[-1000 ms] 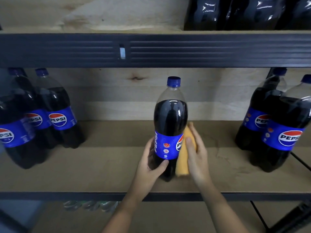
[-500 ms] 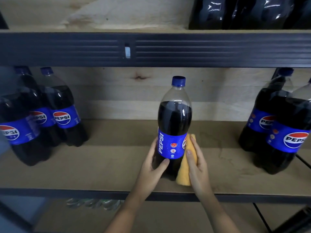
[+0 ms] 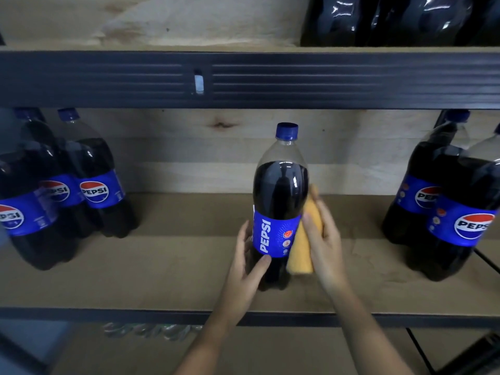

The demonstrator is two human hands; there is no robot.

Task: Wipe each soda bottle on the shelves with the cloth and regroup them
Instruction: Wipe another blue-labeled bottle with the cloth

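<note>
Wiping one soda bottle (image 3: 280, 201) mid-shelf, cloth (image 3: 304, 239) against its 3 o'clock side.

Your left hand (image 3: 247, 263) curls round the bottle's lower body from 9 o'clock, thumb laid just under the blue label, while your right hand (image 3: 323, 239) presses the folded yellow cloth flat against the opposite side with fairly straight fingers. The bottle stands upright near the middle of the shelf (image 3: 167, 269), well apart from the group at 9 o'clock (image 3: 67, 190) and the group at 3 o'clock (image 3: 443, 209). Likely risk: the bottle is tall and full, so a hard sideways push from the cloth could tip it towards 9 o'clock if your left grip slackens. It also sits fairly near the front edge at 6 o'clock, so dragging it forward could drop it off.
</note>
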